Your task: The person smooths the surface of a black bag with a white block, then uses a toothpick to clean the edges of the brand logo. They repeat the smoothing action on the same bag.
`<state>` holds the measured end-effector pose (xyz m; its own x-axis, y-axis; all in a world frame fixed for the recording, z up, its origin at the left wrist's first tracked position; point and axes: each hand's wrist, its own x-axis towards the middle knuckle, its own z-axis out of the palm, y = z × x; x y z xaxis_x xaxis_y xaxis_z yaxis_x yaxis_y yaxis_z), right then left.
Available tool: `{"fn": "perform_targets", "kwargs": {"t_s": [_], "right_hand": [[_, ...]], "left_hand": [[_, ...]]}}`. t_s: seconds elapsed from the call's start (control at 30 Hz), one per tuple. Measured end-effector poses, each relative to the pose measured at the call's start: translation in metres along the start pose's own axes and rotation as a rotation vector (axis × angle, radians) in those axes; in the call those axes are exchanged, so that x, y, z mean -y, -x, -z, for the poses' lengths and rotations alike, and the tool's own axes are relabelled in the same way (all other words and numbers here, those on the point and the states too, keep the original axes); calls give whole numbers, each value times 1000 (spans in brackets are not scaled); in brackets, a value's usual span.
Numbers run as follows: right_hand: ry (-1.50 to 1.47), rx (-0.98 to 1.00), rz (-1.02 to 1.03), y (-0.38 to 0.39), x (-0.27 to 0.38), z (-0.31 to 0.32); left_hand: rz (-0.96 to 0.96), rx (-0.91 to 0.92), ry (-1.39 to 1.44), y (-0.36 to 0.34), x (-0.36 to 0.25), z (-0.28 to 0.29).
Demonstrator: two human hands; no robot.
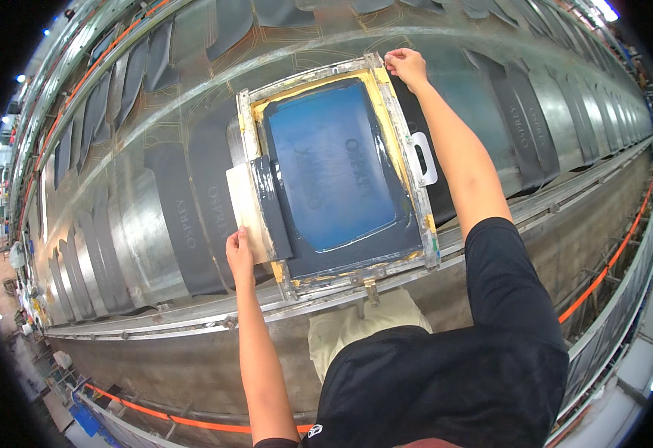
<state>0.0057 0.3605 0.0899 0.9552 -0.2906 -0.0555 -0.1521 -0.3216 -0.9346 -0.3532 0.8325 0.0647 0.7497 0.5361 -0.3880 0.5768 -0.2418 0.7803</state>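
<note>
A screen printing frame (429, 237) with worn metal sides and a blue mesh (334, 164) lies in front of me over the long table. Dark ink borders the mesh, and yellowish tape runs along the inner edges. My left hand (240, 254) is closed on the lower end of a squeegee (243, 201), which has a pale wooden handle and a dark blade side. The squeegee rests along the frame's left side. My right hand (407, 66) is pinched closed at the frame's far right corner; its fingertips are partly hidden. A white handle (422, 159) sits on the frame's right side.
Dark cut fabric pieces (173, 216) with printed lettering lie in rows on the long shiny table (151, 231). More dark pieces (524, 127) lie to the right. A metal rail (192, 322) follows the near edge. An orange line (610, 257) runs along the structure behind me.
</note>
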Motion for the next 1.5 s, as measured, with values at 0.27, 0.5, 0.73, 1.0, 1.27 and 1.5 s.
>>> {"fn": "perform_targets", "kwargs": {"t_s": [0.27, 0.5, 0.73, 1.0, 1.27, 1.5], "right_hand": [[79, 111, -40, -26, -14, 3], [233, 187, -89, -20, -26, 13], [222, 346, -178, 181, -41, 66], [-149, 129, -137, 198, -58, 54], [-248, 158, 8, 225, 17, -79], [39, 66, 45, 290, 29, -196]], "left_hand": [[139, -19, 76, 20, -21, -22], [37, -128, -46, 22, -21, -35], [10, -90, -116, 36, -12, -35], [121, -55, 480, 46, -19, -63], [190, -5, 515, -17, -39, 78], [142, 84, 623, -79, 24, 181]]}}
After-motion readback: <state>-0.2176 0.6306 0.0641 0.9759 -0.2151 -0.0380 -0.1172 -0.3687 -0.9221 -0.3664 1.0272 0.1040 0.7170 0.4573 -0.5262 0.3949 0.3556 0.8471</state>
